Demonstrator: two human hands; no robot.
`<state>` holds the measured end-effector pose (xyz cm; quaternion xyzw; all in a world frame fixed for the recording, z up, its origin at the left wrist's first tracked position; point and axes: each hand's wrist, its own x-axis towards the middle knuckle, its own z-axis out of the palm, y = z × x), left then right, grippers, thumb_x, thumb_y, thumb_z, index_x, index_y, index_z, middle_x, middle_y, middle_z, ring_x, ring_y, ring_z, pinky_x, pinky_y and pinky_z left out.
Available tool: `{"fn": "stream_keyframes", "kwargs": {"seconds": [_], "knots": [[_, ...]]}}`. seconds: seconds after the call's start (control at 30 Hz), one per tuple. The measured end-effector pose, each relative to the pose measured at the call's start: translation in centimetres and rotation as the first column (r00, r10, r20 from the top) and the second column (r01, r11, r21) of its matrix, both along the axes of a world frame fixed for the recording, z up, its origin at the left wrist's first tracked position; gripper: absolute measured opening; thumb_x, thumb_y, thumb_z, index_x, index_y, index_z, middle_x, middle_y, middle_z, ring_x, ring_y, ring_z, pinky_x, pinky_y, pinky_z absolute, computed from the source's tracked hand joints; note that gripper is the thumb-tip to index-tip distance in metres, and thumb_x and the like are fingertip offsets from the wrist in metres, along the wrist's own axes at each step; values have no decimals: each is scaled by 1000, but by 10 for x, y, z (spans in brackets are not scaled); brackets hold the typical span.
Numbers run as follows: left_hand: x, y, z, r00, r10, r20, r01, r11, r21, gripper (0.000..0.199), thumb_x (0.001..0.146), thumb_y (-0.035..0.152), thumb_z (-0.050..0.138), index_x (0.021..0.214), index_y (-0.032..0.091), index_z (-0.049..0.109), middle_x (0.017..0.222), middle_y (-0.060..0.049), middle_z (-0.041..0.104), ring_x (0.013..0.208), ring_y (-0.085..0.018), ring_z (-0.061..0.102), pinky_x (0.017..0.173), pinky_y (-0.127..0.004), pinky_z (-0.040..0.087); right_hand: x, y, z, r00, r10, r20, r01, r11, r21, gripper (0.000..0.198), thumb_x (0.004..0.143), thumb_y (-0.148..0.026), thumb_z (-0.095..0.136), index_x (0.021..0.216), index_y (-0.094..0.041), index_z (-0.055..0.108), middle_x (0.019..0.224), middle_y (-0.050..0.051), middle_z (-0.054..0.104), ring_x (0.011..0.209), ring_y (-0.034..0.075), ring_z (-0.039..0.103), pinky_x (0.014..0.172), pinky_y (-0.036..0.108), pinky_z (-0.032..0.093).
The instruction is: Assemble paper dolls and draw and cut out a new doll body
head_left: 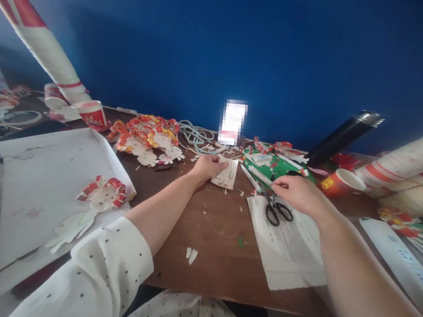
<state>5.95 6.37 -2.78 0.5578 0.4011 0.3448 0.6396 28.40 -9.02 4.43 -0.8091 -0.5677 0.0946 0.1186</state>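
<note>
My left hand (209, 169) is closed on a small pale piece of card (228, 176), with the thumb lying over its upper edge. The card bears a drawn or cut outline. To the right, my right hand (294, 191) has its fingers pinched at the near end of a slim white marker (260, 176). Just below those fingers lie black-handled scissors (273, 214), their handles resting on a stack of printed paper (285, 249). A second white pen (249, 179) lies beside the marker.
Red-and-white paper figures (149, 136) are heaped behind my left arm. A white box lid (48, 164) holds another figure (104, 194). Blue cord (196, 136), a lit phone (233, 122), a green sheet (284, 171), paper cups (342, 184) and a power strip (403, 254) surround the work spot.
</note>
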Motion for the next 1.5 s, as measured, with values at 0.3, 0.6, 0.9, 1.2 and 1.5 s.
{"fn": "stream_keyframes", "kwargs": {"seconds": [0.3, 0.6, 0.9, 1.2, 1.5], "knots": [[0, 0, 3, 998, -29, -53, 31, 999, 43, 16, 67, 27, 74, 76, 15, 71, 65, -3, 67, 57, -13, 58, 58, -25, 47, 0, -10, -9, 950, -199, 242, 217, 975, -50, 29, 76, -51, 57, 84, -28, 72, 85, 7, 74, 74, 28, 67, 54, 32, 38], [0, 3, -1, 996, -23, -92, 27, 999, 42, 20, 66, 29, 75, 81, 15, 72, 65, -1, 67, 61, -14, 61, 62, -25, 49, 1, 2, -29, 944, -320, 79, 320, 947, 20, 45, 70, -42, 63, 107, -17, 62, 90, 13, 74, 83, 32, 69, 63, 35, 46], [2, -2, 4, 999, -25, -41, 24, 1000, -15, 15, 69, 26, 74, 78, 15, 71, 67, -4, 68, 59, -16, 61, 57, -27, 50, -39, 3, 1, 713, -2, -701, 287, 913, 289, 34, 69, -32, 64, 100, -19, 63, 69, 2, 65, 63, 20, 64, 62, 34, 51], [0, -6, 8, 1000, 10, 9, -10, 1000, 11, 11, 71, 24, 72, 75, 14, 70, 65, -2, 67, 56, -12, 58, 56, -24, 47, -89, 63, -19, 425, 28, -905, 369, 907, 201, 24, 62, -27, 75, 70, -21, 53, 51, -7, 45, 40, 5, 37, 33, 17, 21], [1, -4, 6, 999, 5, -36, -3, 999, 45, 17, 72, 29, 72, 80, 14, 71, 67, -2, 67, 60, -12, 58, 60, -25, 47, -100, 75, -45, 405, 66, -912, 319, 925, 208, 28, 62, -40, 77, 77, -21, 64, 53, -2, 61, 43, 13, 53, 42, 26, 43]]}}
